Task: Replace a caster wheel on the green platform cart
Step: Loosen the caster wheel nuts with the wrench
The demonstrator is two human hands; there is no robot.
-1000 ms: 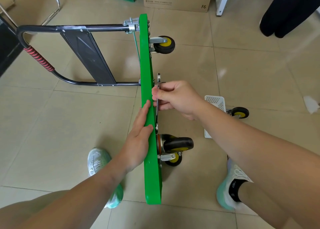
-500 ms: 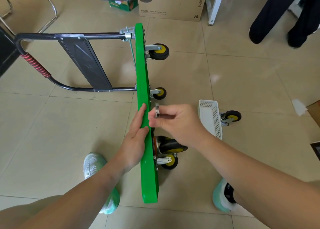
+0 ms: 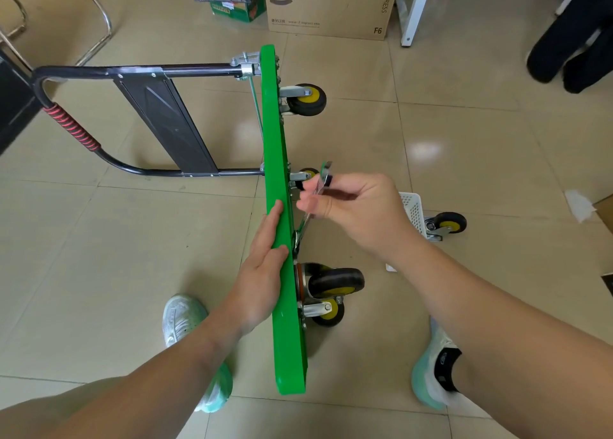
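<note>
1. A single wide-angle view from the person's head faces forward and steeply down at the tiled floor [image 3: 99, 256].
2. It is near the green cart [image 3: 288, 339], which runs up mid-frame; a cardboard box [image 3: 331, 4] marks the far edge.

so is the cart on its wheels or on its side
Tipped on its side: the cart stands on edge, its wheels point sideways, the left hand lies flat against it.

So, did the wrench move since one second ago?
Yes. The wrench in the right hand swung its top end away from the green cart deck, toward the wheel side.
</note>
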